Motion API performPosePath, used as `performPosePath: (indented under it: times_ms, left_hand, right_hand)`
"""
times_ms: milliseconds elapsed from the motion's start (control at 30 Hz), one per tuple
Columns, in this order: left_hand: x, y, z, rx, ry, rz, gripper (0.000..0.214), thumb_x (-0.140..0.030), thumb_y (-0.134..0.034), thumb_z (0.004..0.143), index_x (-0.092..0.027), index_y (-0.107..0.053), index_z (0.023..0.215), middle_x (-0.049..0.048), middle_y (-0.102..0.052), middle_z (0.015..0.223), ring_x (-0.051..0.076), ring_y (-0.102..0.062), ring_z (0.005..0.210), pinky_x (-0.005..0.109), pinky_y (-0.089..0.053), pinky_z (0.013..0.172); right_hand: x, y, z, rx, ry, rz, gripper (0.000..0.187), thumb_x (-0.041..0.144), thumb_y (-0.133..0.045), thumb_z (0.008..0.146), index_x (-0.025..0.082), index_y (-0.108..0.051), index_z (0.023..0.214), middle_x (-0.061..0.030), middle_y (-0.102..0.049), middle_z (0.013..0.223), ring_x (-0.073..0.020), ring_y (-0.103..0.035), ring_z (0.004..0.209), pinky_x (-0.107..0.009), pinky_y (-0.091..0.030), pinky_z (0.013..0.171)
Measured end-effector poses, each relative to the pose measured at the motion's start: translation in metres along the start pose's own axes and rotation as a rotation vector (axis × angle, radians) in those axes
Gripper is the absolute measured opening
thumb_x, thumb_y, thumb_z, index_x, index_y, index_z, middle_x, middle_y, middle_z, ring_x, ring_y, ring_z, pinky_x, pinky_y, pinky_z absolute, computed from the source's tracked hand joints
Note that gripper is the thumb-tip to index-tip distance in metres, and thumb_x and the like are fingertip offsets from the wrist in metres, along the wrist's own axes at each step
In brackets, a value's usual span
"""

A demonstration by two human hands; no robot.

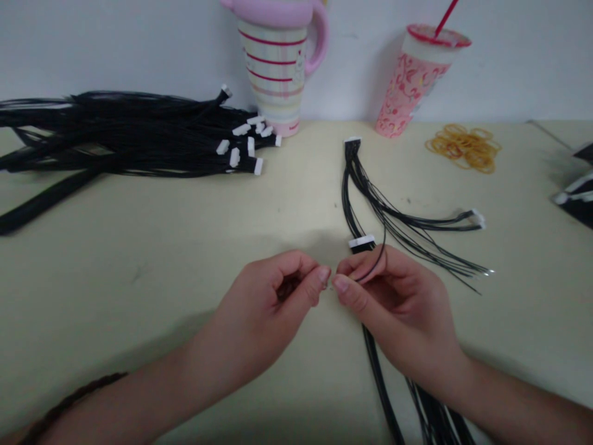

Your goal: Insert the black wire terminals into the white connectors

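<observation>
Harness point(365, 198) runs under my right hand point(398, 309), fingers pinching a wire point(373, 266); left hand point(259, 303) pinched shut, contents unclear; open table point(115, 278) at 9 o'clock.

Soft, even indoor light fills the view, dimming slightly toward 6 o'clock. Faint, diffuse shadows fall on the desk point(115, 278) beneath the left hand point(252, 309) and right hand point(398, 315). The picture looks grainy and slightly soft, and the edges bend outward.
</observation>
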State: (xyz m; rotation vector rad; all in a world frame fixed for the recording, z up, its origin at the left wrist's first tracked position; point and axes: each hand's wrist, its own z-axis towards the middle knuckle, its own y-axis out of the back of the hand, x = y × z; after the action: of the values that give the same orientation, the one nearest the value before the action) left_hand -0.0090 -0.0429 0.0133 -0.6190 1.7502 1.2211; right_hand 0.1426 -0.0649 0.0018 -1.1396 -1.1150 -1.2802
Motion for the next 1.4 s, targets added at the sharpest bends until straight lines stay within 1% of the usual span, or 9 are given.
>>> performPosePath:
  times_ms: [133, 300, 467, 600, 833, 967, 1167, 1300, 1400]
  left_hand:
    - [-0.001, 0.001, 0.002, -0.023, 0.017, -0.005, 0.027, -0.029, -0.050, 0.085, -0.016, -0.055, 0.062, -0.0037, -0.052, 0.054, 0.007, -0.046, 0.050, 0.016, -0.035, 0.047]
    - [-0.001, 0.004, 0.003, -0.046, 0.057, -0.071, 0.026, -0.029, -0.052, 0.084, -0.016, -0.058, 0.061, -0.0051, -0.049, 0.049, 0.005, -0.040, 0.044, 0.015, -0.030, 0.042]
    - [0.001, -0.002, -0.004, -0.025, 0.223, -0.250, 0.032, -0.042, -0.051, 0.084, -0.017, -0.059, 0.065, -0.0047, -0.048, 0.050, 0.005, -0.037, 0.043, 0.014, -0.028, 0.038]
    - [-0.003, -0.008, -0.006, -0.099, 0.336, -0.347, 0.035, -0.046, -0.053, 0.082, -0.016, -0.059, 0.066, -0.0043, -0.047, 0.049, 0.005, -0.037, 0.043, 0.014, -0.026, 0.037]
    - [-0.013, -0.013, -0.008, -0.187, 0.348, -0.323, 0.031, -0.042, -0.055, 0.081, -0.016, -0.062, 0.065, -0.0047, -0.046, 0.045, 0.005, -0.037, 0.039, 0.015, -0.025, 0.034]
    - [-0.009, -0.015, -0.011, -0.142, 0.314, -0.379, 0.031, -0.043, -0.055, 0.082, -0.016, -0.062, 0.067, -0.0035, -0.051, 0.051, 0.005, -0.040, 0.043, 0.014, -0.028, 0.036]
    - [-0.001, -0.010, -0.012, -0.041, 0.319, -0.416, 0.026, -0.041, -0.058, 0.081, -0.018, -0.063, 0.069, -0.0043, -0.048, 0.049, 0.005, -0.038, 0.044, 0.013, -0.026, 0.037]
    - [0.003, -0.009, -0.011, -0.006, 0.335, -0.396, 0.027, -0.041, -0.055, 0.083, -0.018, -0.065, 0.073, -0.0022, -0.053, 0.055, 0.006, -0.042, 0.048, 0.015, -0.032, 0.041]
    - [0.004, -0.008, -0.009, 0.019, 0.345, -0.453, 0.026, -0.039, -0.054, 0.083, -0.017, -0.066, 0.074, 0.0000, -0.057, 0.060, 0.008, -0.048, 0.053, 0.017, -0.038, 0.046]
  right_hand:
    - [0.000, 0.000, 0.001, -0.032, -0.002, 0.016, 0.011, 0.010, -0.065, 0.073, 0.017, -0.057, 0.069, -0.0021, -0.061, 0.072, -0.0104, -0.061, 0.068, -0.020, -0.054, 0.064]
    - [0.000, 0.001, 0.002, 0.009, -0.003, 0.034, 0.009, 0.009, -0.064, 0.074, 0.016, -0.059, 0.071, -0.0025, -0.062, 0.070, -0.0100, -0.062, 0.066, -0.020, -0.054, 0.063]
    - [0.002, 0.001, 0.002, 0.015, 0.024, 0.054, 0.010, 0.009, -0.065, 0.073, 0.016, -0.059, 0.069, -0.0032, -0.065, 0.073, -0.0121, -0.064, 0.071, -0.024, -0.056, 0.068]
    - [0.004, 0.000, 0.001, 0.005, 0.046, 0.013, 0.012, 0.008, -0.066, 0.072, 0.017, -0.060, 0.068, -0.0027, -0.067, 0.073, -0.0113, -0.065, 0.072, -0.021, -0.056, 0.068]
    - [0.002, -0.001, 0.000, -0.012, 0.070, -0.063, 0.009, 0.011, -0.066, 0.074, 0.016, -0.059, 0.071, -0.0024, -0.066, 0.072, -0.0109, -0.064, 0.069, -0.020, -0.056, 0.065]
    - [0.000, 0.000, 0.000, -0.016, 0.052, -0.075, 0.008, 0.012, -0.064, 0.076, 0.016, -0.058, 0.072, -0.0028, -0.065, 0.072, -0.0117, -0.064, 0.068, -0.022, -0.055, 0.063]
    - [-0.001, 0.002, 0.000, -0.022, 0.050, -0.092, 0.010, 0.012, -0.066, 0.075, 0.017, -0.057, 0.073, -0.0013, -0.064, 0.074, -0.0101, -0.062, 0.069, -0.020, -0.054, 0.064]
    - [-0.001, 0.002, 0.001, -0.028, 0.051, -0.136, 0.010, 0.013, -0.065, 0.075, 0.017, -0.057, 0.071, -0.0014, -0.064, 0.072, -0.0112, -0.062, 0.067, -0.022, -0.053, 0.062]
    - [-0.001, 0.003, 0.002, -0.020, 0.057, -0.152, 0.010, 0.014, -0.065, 0.075, 0.017, -0.057, 0.072, -0.0017, -0.063, 0.071, -0.0123, -0.062, 0.066, -0.024, -0.053, 0.061]
